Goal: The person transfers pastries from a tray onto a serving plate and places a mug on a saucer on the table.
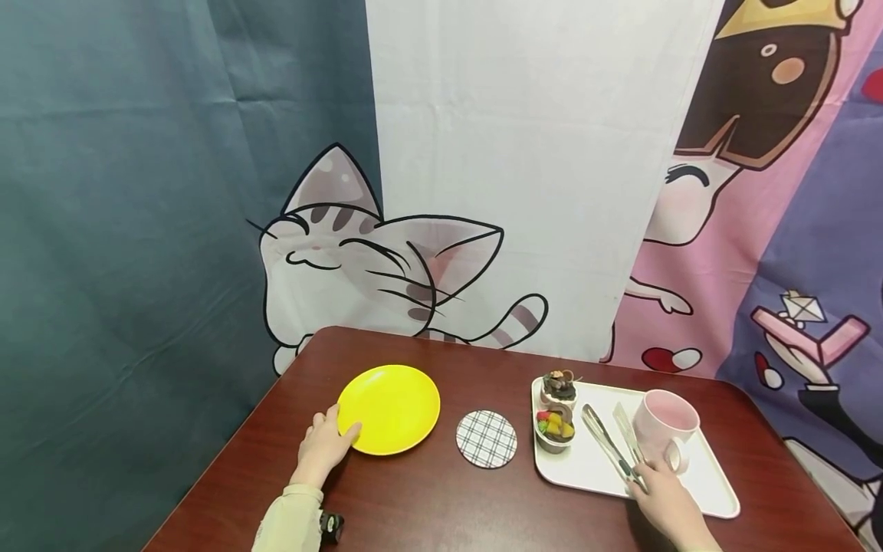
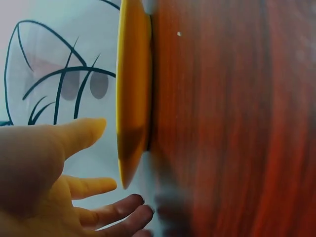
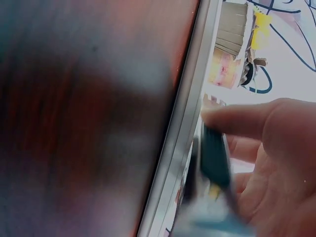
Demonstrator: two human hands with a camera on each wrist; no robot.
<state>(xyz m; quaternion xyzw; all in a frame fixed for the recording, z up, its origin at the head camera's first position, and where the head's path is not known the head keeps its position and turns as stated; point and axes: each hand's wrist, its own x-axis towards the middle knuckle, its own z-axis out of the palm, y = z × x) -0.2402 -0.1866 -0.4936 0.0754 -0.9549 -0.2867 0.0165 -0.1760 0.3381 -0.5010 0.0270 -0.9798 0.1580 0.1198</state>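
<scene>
From the checked coaster (image 1: 486, 439): yellow plate (image 1: 389, 410) at nine o'clock, left hand (image 1: 324, 446) at its eight-o'clock rim; white tray (image 1: 586, 471) at three, with dessert cups (image 1: 556, 429) at its ten, pink mug (image 1: 651, 441) at two, tongs (image 1: 605, 442) in the right hand (image 1: 664, 494) at five.

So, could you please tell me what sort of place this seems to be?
Probably a staged tabletop set-up rather than an ordinary dining room: cartoon-printed cloth hangs behind the table, which bears a yellow plate and a white tray.
</scene>
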